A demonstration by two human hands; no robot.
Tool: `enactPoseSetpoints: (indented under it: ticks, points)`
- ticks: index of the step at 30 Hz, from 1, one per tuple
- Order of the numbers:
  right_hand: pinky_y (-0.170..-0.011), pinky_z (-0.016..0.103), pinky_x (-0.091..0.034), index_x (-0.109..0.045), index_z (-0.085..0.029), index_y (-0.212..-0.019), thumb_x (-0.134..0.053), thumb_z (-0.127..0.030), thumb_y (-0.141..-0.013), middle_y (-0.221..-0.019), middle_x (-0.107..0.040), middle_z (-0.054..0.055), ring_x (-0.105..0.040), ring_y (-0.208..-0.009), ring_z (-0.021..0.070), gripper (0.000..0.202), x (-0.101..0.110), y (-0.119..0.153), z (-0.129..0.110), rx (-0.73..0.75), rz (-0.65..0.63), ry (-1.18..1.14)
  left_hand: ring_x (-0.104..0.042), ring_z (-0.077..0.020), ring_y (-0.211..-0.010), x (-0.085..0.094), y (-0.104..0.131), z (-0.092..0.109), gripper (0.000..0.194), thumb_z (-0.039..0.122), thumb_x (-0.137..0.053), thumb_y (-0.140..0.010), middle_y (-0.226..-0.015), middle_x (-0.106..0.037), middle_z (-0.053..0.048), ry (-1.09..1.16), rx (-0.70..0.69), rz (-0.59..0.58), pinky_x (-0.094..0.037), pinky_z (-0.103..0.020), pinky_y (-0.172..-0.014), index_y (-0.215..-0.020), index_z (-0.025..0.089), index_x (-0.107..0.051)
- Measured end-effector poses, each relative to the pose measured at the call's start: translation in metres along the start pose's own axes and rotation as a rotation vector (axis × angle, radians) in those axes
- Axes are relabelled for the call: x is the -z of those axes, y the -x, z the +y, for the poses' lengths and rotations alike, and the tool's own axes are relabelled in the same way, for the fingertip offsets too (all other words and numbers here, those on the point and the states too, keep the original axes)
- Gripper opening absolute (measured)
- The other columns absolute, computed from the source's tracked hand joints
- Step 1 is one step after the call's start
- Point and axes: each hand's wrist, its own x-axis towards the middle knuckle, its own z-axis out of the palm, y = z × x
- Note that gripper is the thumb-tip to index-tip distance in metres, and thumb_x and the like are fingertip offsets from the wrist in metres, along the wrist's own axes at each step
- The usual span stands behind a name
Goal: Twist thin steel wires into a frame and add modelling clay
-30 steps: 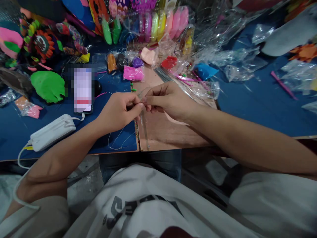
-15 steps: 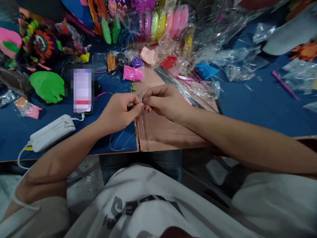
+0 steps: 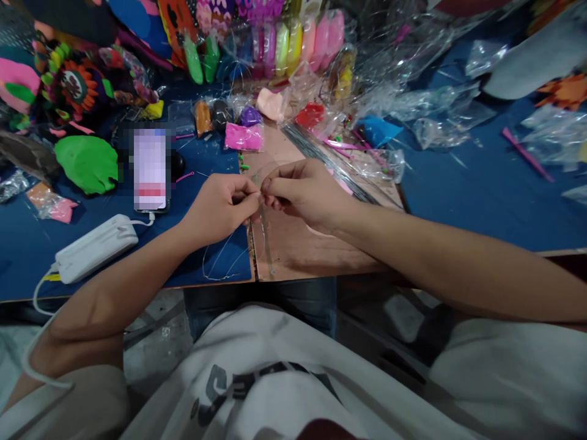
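Note:
My left hand (image 3: pixel 224 206) and my right hand (image 3: pixel 296 190) meet fingertip to fingertip over the left edge of a wooden board (image 3: pixel 302 253). Both are closed in a pinch. A thin, clear thread or wire (image 3: pixel 220 253) loops down below my left hand onto the blue tabletop and seems to run up to the fingers. Whatever sits between the fingertips is too small to make out. Behind my right hand, a bundle of thin grey wires (image 3: pixel 312 150) lies slantwise on the board. A pink packet (image 3: pixel 244 137) rests just beyond the hands.
Left of my hands are a phone (image 3: pixel 150 165) with a blurred screen, a white power bank (image 3: pixel 96 247) on a cable and a green clay piece (image 3: pixel 87 163). Clear plastic bags (image 3: pixel 435 116) and coloured clay packets spread along the back. A purple stick (image 3: pixel 527 154) lies at right.
My right hand has shifted very slightly left, its fingertips still against those of my left hand. The view has moved a little.

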Motion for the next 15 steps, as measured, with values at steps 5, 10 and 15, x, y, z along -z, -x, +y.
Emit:
enactPoseSetpoints:
  ticks: [5, 10, 15]
  points:
    - [-0.053, 0.025, -0.038, -0.068, -0.020, -0.068, -0.082, -0.024, -0.086, -0.062, -0.062, -0.001, -0.053, -0.060, 0.0112, 0.022, -0.001, -0.001, 0.006, 0.046, -0.035, -0.030, -0.065, -0.0099, -0.051, -0.002, -0.002, 0.000, 0.012, 0.015, -0.071, -0.092, -0.064, -0.077, -0.003, 0.090, 0.043, 0.004, -0.052, -0.020, -0.052, -0.081, 0.018, -0.076]
    - [-0.064, 0.025, -0.047, -0.068, -0.020, -0.077, -0.079, -0.022, -0.088, -0.071, -0.064, -0.002, -0.057, -0.068, 0.0116, 0.016, -0.001, -0.006, 0.012, 0.101, -0.112, -0.099, -0.069, -0.0122, -0.052, -0.002, -0.001, 0.006, 0.014, 0.021, -0.074, -0.092, -0.063, -0.076, -0.004, 0.083, 0.085, 0.057, -0.056, -0.021, -0.054, -0.080, 0.016, -0.073]
    - [-0.073, 0.029, -0.052, -0.068, -0.022, -0.085, -0.081, -0.029, -0.091, -0.079, -0.065, -0.001, -0.060, -0.075, 0.0144, 0.016, -0.001, -0.010, 0.019, 0.175, -0.208, -0.165, -0.067, -0.0117, -0.051, -0.001, 0.000, 0.008, 0.020, 0.025, -0.075, -0.093, -0.062, -0.075, -0.004, 0.078, 0.085, 0.060, -0.053, -0.021, -0.052, -0.075, 0.016, -0.069]
